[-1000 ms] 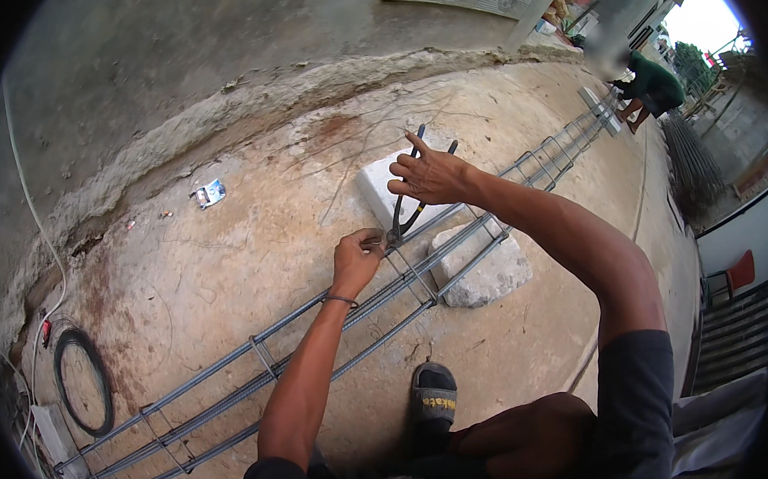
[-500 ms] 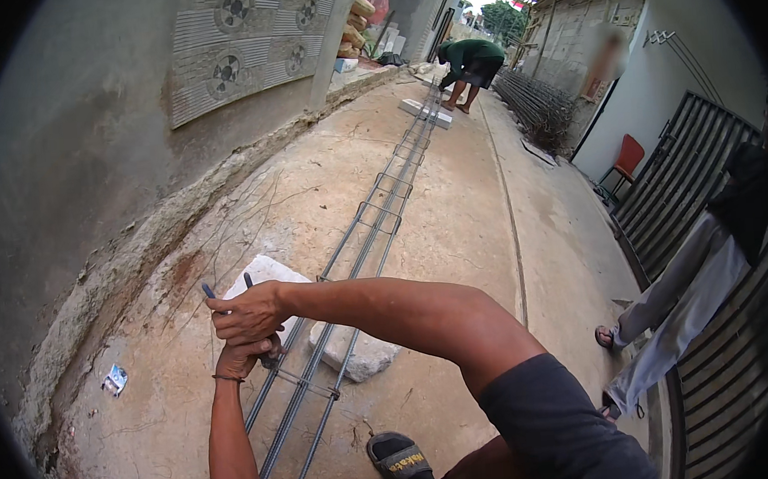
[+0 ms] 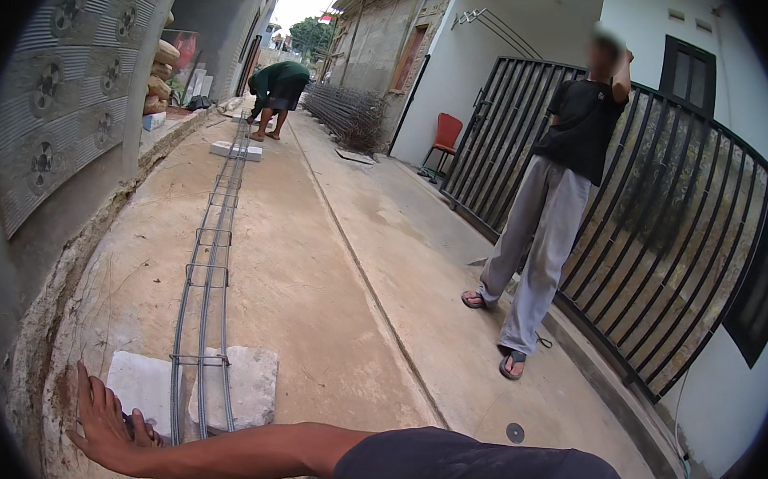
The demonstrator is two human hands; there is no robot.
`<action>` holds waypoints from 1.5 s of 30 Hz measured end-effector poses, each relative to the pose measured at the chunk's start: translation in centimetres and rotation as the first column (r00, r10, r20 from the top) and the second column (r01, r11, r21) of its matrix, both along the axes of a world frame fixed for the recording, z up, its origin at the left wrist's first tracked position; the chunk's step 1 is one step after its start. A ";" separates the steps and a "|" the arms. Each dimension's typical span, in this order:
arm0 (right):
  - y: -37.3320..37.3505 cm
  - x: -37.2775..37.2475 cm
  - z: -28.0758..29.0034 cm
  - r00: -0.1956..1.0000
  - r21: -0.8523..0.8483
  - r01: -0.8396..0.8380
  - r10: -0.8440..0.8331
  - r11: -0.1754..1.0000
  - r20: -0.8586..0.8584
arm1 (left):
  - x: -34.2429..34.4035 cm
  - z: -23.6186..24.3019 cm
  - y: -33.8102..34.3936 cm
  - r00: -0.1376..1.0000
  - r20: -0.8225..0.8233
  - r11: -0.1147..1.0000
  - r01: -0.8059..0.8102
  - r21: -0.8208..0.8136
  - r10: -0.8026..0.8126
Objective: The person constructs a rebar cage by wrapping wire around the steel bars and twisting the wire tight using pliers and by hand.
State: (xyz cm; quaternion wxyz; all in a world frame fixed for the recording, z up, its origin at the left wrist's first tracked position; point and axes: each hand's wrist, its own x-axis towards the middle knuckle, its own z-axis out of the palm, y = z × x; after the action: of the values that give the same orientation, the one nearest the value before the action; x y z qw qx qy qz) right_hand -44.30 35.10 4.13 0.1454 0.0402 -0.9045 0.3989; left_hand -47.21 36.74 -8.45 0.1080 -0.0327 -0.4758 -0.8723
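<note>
Long grey steel rebar cage (image 3: 204, 314): parallel bars tied with rectangular stirrups, lying flat on the concrete. Near end rests across a pale flat concrete block (image 3: 250, 384), then runs straight away from it. Dark tool handles (image 3: 130, 426) just left of block, mostly hidden.

1. Lower left of the frame: the right hand (image 3: 103, 424) reaches across with fingers spread, over the rebar cage (image 3: 202, 341); the left hand is mostly hidden beneath it.
2. The cage lies on a pale concrete block (image 3: 252, 387) and runs up toward the upper left.
3. Upper left: a person in green (image 3: 277, 85) bends over.
4. Right: a person in a black shirt (image 3: 550, 201) stands by a black gate (image 3: 669, 246).
</note>
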 end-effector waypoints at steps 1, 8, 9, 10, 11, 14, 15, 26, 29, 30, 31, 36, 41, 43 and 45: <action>-0.9 0.1 -0.9 0.999 -0.018 0.020 -0.021 1.000 -0.035 | 1.5 2.5 0.3 0.986 -0.085 0.985 -0.150 -0.080 0.144; -3.4 -0.8 -1.3 0.972 -0.146 -0.234 0.236 0.961 -0.006 | 2.9 -0.8 -2.4 0.796 -0.239 0.776 -0.600 -0.195 0.556; -3.9 -1.3 -0.7 0.926 -0.208 -0.364 0.376 0.908 0.020 | 1.1 -7.2 -4.9 0.909 -0.097 0.902 -0.416 -0.119 0.406; -3.5 -1.6 -0.1 0.847 -0.299 -0.498 0.531 0.814 0.036 | 0.3 -11.8 -7.2 0.972 -0.014 0.971 -0.235 -0.048 0.235; -1.1 -1.8 0.3 0.715 -0.411 -0.627 0.699 0.662 0.034 | 1.3 -10.6 -7.4 0.999 0.011 0.998 -0.032 -0.060 0.032; 0.8 -2.3 1.4 0.453 -0.641 -0.615 0.871 0.460 0.191 | 4.1 -2.0 -7.2 0.979 -0.116 0.985 0.157 -0.070 -0.165; 1.1 -2.7 1.6 0.459 -0.641 -0.613 0.869 0.461 0.186 | 3.9 -0.5 -6.9 0.963 -0.056 0.963 0.266 0.044 -0.264; -1.1 2.8 2.2 0.995 -0.170 -0.093 0.087 0.981 -0.039 | 2.2 -3.0 -3.0 0.946 0.199 0.965 -0.261 0.006 0.255; -3.0 3.9 0.0 0.909 0.062 0.298 -0.264 0.953 -0.323 | 4.2 1.8 -2.0 0.903 -0.091 0.898 -0.429 -0.101 0.421; -2.4 3.3 -0.4 0.906 0.067 0.310 -0.274 0.948 -0.322 | 4.7 3.3 -1.7 0.870 -0.176 0.868 -0.482 -0.119 0.460; -2.5 2.7 -0.5 0.959 0.039 0.201 -0.188 0.979 -0.212 | 5.0 5.3 -1.5 0.821 -0.246 0.821 -0.555 -0.135 0.515; -2.3 -0.5 1.5 0.953 -0.201 -0.218 0.253 0.955 0.166 | 3.8 -0.5 -1.8 0.677 -0.250 0.656 -0.735 -0.173 0.693; 3.7 -3.9 2.8 0.053 -0.717 -0.625 0.933 0.308 0.355 | 6.3 0.1 -1.6 0.973 0.115 0.979 -0.191 -0.069 0.198; 4.1 -3.5 3.2 0.019 -0.752 -0.577 0.925 0.319 0.378 | 6.3 1.0 -1.8 0.993 0.039 0.993 0.111 0.042 -0.113; 2.3 -1.7 3.8 0.203 -0.667 -0.643 0.924 0.376 0.325 | 4.9 -1.2 -3.9 0.993 0.038 0.986 0.102 0.128 -0.108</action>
State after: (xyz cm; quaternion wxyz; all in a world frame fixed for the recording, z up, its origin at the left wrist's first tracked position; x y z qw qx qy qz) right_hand -46.01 37.45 7.94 -0.4120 0.3323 -0.6299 0.5684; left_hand -42.27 32.88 -9.67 0.0530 -0.0315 -0.4196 -0.9056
